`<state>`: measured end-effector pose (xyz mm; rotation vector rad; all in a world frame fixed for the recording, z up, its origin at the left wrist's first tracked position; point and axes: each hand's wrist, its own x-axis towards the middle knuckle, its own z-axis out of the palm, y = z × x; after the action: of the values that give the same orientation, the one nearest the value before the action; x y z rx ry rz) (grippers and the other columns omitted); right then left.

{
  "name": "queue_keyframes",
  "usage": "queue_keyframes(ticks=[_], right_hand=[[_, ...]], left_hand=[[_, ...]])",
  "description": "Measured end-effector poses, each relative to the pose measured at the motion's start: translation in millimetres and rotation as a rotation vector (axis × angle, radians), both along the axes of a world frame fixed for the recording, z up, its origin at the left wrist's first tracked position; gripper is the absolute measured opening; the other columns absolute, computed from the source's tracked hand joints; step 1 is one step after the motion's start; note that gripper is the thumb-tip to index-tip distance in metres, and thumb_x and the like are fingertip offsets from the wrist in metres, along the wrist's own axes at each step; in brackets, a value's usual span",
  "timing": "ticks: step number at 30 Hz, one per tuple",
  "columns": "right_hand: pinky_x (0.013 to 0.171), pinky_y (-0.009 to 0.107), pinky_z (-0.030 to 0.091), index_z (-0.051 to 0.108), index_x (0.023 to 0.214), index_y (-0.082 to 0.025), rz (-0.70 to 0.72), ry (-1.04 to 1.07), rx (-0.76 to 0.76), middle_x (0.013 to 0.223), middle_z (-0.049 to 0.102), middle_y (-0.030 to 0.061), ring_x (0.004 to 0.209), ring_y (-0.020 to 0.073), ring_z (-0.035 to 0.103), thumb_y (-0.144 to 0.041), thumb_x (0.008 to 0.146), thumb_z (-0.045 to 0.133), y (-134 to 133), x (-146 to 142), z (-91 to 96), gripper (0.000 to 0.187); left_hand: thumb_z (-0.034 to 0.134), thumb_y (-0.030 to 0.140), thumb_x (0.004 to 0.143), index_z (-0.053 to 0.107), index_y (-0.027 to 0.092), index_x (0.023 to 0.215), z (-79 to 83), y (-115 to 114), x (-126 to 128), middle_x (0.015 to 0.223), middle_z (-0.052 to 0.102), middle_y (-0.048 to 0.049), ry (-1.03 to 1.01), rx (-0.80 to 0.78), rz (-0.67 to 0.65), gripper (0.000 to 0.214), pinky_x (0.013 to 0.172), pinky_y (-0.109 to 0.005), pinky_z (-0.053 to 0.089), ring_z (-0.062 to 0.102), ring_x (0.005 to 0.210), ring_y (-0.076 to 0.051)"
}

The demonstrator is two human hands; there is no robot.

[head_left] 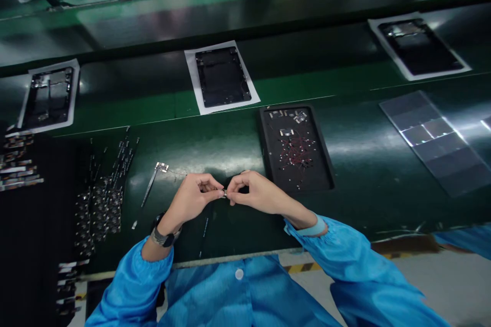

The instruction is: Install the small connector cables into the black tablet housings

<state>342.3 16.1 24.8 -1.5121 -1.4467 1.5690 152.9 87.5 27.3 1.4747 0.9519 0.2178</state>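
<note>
My left hand (194,195) and my right hand (256,191) meet over the green bench, thumbs and fingertips pinched together. Between them is a small electronic part (225,193), pale and mostly covered by the fingers, so its kind does not show. Just left of my left hand lies a small circuit board (162,166) with a flat grey strip (149,189) slanting down from it. A thin dark wire (177,172) runs from that board toward my left hand. Below the hands, a thin dark cable (205,227) lies on the bench.
Right of my hands, a black tray (329,176) holds red wires and several small boards. Many small boards with cables (107,207) are piled left. Beyond, tablet housings (222,76) rest on white sheets along the green line. Clear plastic sheets (441,148) lie at the right.
</note>
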Motion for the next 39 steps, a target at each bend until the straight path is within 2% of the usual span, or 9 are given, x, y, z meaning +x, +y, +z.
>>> queue_keyframes(ticks=[4, 11, 21, 25, 31, 39], right_hand=[[0.071, 0.028, 0.049, 0.069, 0.075, -0.018, 0.004, -0.023, 0.024, 0.071, 0.077, 0.0015, 0.069, 0.0169, 0.071, -0.022, 0.084, 0.064, -0.2, -0.1, 0.6, 0.011], [0.069, 0.027, 0.049, 0.068, 0.073, -0.019, -0.02, -0.069, 0.047, 0.069, 0.075, -0.0001, 0.068, 0.0163, 0.07, -0.015, 0.082, 0.061, -1.9, -2.5, 0.3, 0.012], [0.077, 0.028, 0.047, 0.069, 0.072, -0.018, -0.034, -0.17, 0.096, 0.067, 0.075, -0.0005, 0.064, 0.0148, 0.068, -0.014, 0.083, 0.062, -4.2, -6.2, 1.9, 0.013], [0.074, 0.027, 0.047, 0.069, 0.074, -0.018, -0.032, -0.165, 0.086, 0.069, 0.075, -0.0001, 0.065, 0.015, 0.069, -0.015, 0.084, 0.062, -4.5, -5.8, 2.3, 0.013], [0.075, 0.027, 0.049, 0.069, 0.075, -0.018, -0.049, -0.074, 0.07, 0.074, 0.076, 0.0008, 0.071, 0.0156, 0.071, -0.017, 0.085, 0.062, -3.5, -4.5, 3.5, 0.012], [0.076, 0.027, 0.05, 0.069, 0.074, -0.017, -0.028, -0.042, 0.06, 0.073, 0.076, 0.0015, 0.07, 0.0159, 0.071, -0.018, 0.084, 0.063, -2.6, -2.1, 3.7, 0.012]], left_hand=[[0.075, 0.021, 0.073, 0.074, 0.015, 0.074, -0.3, 0.2, 0.4, 0.07, 0.073, -0.0043, -0.007, -0.038, 0.009, 0.006, 0.062, -0.027, 0.048, 0.064, 0.065, -0.016], [0.074, 0.019, 0.072, 0.074, 0.015, 0.075, -1.6, -2.4, 2.2, 0.067, 0.071, -0.004, 0.028, -0.012, 0.036, 0.005, 0.061, -0.027, 0.046, 0.061, 0.062, -0.015], [0.074, 0.021, 0.071, 0.074, 0.014, 0.074, -4.0, -3.6, 3.8, 0.066, 0.071, -0.0042, 0.059, -0.044, 0.046, 0.007, 0.06, -0.027, 0.045, 0.061, 0.061, -0.015], [0.073, 0.019, 0.07, 0.074, 0.014, 0.073, -4.8, -4.8, 5.3, 0.067, 0.072, -0.0046, 0.065, -0.061, 0.057, 0.005, 0.061, -0.028, 0.046, 0.062, 0.062, -0.016], [0.078, 0.022, 0.066, 0.074, 0.015, 0.071, -4.3, 0.3, 1.6, 0.065, 0.072, -0.0038, -0.034, -0.153, 0.128, 0.009, 0.059, -0.026, 0.046, 0.063, 0.06, -0.015], [0.079, 0.022, 0.065, 0.075, 0.015, 0.07, -6.9, -0.8, 1.7, 0.067, 0.074, -0.0053, -0.054, -0.171, 0.118, 0.01, 0.06, -0.026, 0.047, 0.065, 0.062, -0.016]])
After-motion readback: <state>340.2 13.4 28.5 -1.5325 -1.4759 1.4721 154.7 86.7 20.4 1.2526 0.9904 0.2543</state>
